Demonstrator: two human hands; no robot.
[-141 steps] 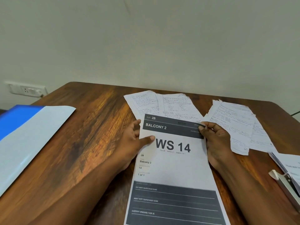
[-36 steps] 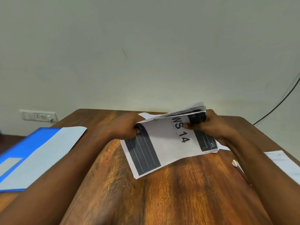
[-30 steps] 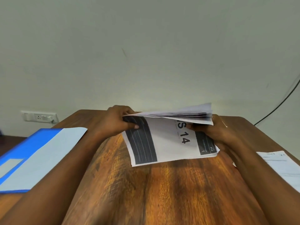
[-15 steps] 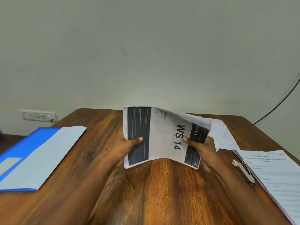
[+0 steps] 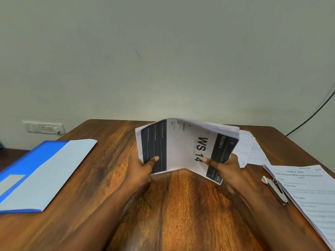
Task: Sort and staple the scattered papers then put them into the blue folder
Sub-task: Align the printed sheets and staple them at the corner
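Note:
A stack of papers (image 5: 183,147) with a "WS 14" sheet on top stands tilted up on its long edge over the middle of the wooden table (image 5: 172,205). My left hand (image 5: 141,169) grips its left end, thumb on the dark printed band. My right hand (image 5: 224,169) grips the right end, thumb beside the "14". More handwritten sheets (image 5: 252,151) lie flat behind the stack to the right. The blue folder (image 5: 38,171) lies open on the table's left side. A metal stapler (image 5: 275,189) rests at the right, beside a printed sheet pile (image 5: 311,194).
A wall socket (image 5: 44,127) sits on the wall at the left. A black cable (image 5: 311,116) hangs down the wall at the right. The table's far edge meets the plain wall.
Earlier the "WS 14" sheet lay flat among spread papers. Since then both hands gathered the sheets into one stack, turned it sideways and stood it up on its edge.

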